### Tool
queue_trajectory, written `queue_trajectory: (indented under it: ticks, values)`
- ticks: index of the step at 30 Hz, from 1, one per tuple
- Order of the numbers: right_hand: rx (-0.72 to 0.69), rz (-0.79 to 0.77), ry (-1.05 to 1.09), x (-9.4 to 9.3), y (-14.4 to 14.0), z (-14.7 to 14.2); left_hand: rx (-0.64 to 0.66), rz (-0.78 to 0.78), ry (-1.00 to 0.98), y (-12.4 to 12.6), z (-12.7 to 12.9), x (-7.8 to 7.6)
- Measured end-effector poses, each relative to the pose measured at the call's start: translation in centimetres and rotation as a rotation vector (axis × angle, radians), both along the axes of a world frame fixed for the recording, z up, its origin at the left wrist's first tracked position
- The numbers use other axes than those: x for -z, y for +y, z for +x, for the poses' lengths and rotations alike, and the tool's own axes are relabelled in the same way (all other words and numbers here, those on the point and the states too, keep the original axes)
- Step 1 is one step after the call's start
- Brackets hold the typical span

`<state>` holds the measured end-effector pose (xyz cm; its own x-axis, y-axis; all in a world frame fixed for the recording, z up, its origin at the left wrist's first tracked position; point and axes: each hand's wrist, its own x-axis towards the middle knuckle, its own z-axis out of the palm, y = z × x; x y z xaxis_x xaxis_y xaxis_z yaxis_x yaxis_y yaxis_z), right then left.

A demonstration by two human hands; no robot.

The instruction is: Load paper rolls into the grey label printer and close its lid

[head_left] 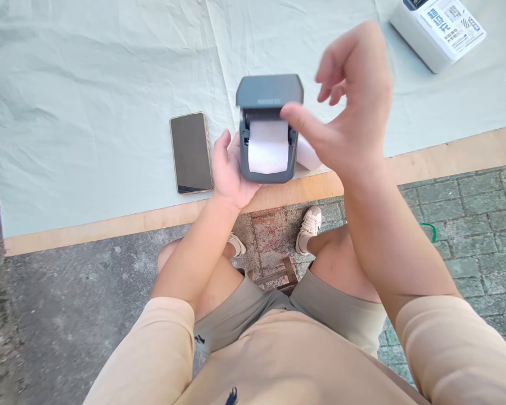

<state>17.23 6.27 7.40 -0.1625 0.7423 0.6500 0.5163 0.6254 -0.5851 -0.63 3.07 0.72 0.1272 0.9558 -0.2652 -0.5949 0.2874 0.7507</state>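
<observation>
A small dark grey label printer (267,95) stands near the table's front edge with its lid raised and a white paper roll (267,147) lying in its bay. My left hand (227,171) holds the printer's left side. My right hand (348,107) hovers above and to the right of the printer, fingers spread and loosely curled, holding nothing. A second white roll (308,154) lies on the table partly hidden behind my right hand.
A black phone (191,152) lies face up left of the printer. A white box with blue print (438,31) sits at the far right. The pale green cloth (88,101) covers the wooden table (109,225). My knees and shoes are below the edge.
</observation>
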Motion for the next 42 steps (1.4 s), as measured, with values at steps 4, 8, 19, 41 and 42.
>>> queue_trajectory:
  ticks: [4,8,19,41,42]
  values:
    - [0.083,0.019,0.043,0.0,0.0,-0.6,0.075,0.028,0.020,-0.3,-0.2,0.6]
    - [-0.009,-0.210,-0.348,-0.4,-0.3,-0.4,0.011,0.086,0.074,-0.8,0.3,0.8]
    - [-0.039,-0.253,-0.320,-2.0,-0.7,0.1,-0.001,0.083,0.069,-0.7,0.3,1.0]
    - [0.396,-0.465,-0.223,7.6,2.6,8.1,-0.006,-0.066,0.083,0.1,-0.2,0.6]
    - [0.388,-0.453,-0.216,7.2,2.0,8.1,-0.002,-0.062,0.087,0.1,-0.2,0.5]
